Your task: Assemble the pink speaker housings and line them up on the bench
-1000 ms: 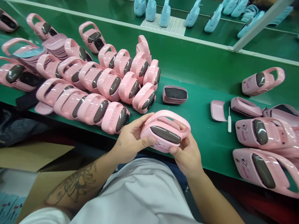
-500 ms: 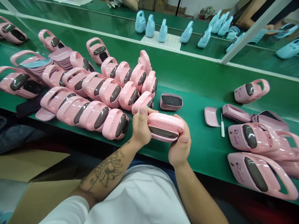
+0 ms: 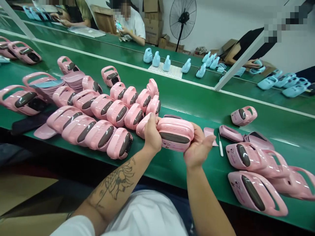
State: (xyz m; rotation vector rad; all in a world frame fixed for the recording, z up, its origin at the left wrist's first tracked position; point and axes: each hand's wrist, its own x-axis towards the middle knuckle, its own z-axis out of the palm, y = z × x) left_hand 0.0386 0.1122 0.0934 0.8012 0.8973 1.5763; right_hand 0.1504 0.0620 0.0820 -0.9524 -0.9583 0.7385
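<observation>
Between my hands is a pink plastic housing (image 3: 176, 131) with a dark oval window facing me and small printed figures below it. My left hand (image 3: 153, 132) grips its left end, thumb up. At its right end my right hand (image 3: 198, 147) has its fingers against the housing, partly hidden behind it, and its thumb sticks out to the right. Just left of my left hand stand rows of similar pink housings (image 3: 117, 110) with loop handles. Partly hidden behind the held housing is a stack of dark-topped pink panels (image 3: 172, 116).
To the right lie a curved pink panel (image 3: 209, 132), a white-handled screwdriver (image 3: 220, 149) and several printed pink housings (image 3: 256, 193). Stacked panels (image 3: 48, 86) stand at left. Past a white rail, light-blue housings (image 3: 166, 63) line another bench, with people (image 3: 134, 28) and a fan (image 3: 183, 16) beyond.
My view has tilted up, bringing the fan and people into sight. The held housing has turned slightly, so its printed face shows. My right thumb has lifted away from it.
</observation>
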